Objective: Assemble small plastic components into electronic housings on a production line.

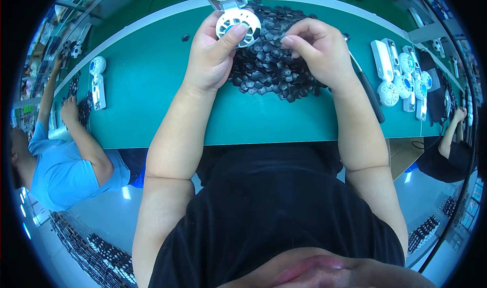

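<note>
My left hand [213, 52] is closed around a white football-patterned device [247, 19] with a rectangular handle that points away from me. My left thumb lies across its round head, where some panels are black and others are bare openings. To its right, my right hand [327, 49] is raised over the pile of small black angular pieces [276, 77]. Its thumb and forefinger are pinched together; whatever is between them is too small to make out.
A tool with a black handle [373, 96] lies beside my right forearm on the green table [147, 100]. Several white football devices [388, 93] are grouped at right; another device [98, 87] lies at left. People work on both sides, one in a blue shirt [68, 174].
</note>
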`<state>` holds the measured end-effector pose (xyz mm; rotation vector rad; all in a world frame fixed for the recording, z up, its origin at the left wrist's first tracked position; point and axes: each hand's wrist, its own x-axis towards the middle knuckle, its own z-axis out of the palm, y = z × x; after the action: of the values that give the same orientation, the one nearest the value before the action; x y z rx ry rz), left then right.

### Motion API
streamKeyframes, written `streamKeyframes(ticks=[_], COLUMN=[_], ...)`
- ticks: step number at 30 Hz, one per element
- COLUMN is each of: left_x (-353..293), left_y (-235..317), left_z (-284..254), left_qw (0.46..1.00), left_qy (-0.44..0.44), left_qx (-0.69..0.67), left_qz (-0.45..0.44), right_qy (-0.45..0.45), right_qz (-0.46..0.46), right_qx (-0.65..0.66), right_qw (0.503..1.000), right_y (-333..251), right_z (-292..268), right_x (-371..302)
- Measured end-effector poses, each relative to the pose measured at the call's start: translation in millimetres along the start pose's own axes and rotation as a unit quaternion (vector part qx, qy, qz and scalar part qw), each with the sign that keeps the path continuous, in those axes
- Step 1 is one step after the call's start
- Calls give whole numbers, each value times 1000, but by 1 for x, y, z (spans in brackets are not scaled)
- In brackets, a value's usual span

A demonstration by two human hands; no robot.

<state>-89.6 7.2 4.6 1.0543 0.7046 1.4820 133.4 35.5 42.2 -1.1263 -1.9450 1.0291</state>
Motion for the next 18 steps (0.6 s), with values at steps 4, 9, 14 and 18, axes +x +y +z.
streamKeyframes(ticks=[4, 9, 14, 18], left_x=[-5, -6, -8, -9], left_y=[3, 0, -1, -2], left_z=[13, 15, 18, 18], left_qw=[999, 998, 998, 997], left_qy=[20, 1, -9, -28], left_qx=[2, 47, 58, 62], left_qz=[-27, -30, -36, -28], right_qy=[115, 210, 217, 122], right_qz=[-167, -473, -504, -397], right_qx=[48, -148, -194, -114], right_qw=[978, 843, 813, 903], right_y=[9, 10, 9, 12], right_z=[0, -9, -12, -8], right_x=[-1, 9, 0, 3])
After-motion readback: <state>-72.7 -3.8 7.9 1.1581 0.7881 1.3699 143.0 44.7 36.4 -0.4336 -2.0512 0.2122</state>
